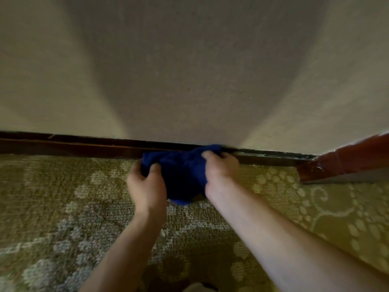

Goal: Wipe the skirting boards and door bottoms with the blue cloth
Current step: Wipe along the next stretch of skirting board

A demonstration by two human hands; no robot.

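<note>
Both hands — left hand (145,182), right hand (219,167) — have their grip clamped on the bunched blue cloth (181,167), its top against the dark skirting board (84,144); wiping seems midway; which stretches are done is unclear; no door bottom visible.

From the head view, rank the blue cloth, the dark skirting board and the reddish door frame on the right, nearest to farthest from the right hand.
1. Blue cloth: in the grip of the right hand, bunched to its left.
2. Dark skirting board: just behind the hand, running along the wall foot.
3. Reddish door frame: off to the right, past the carpet corner.
</note>
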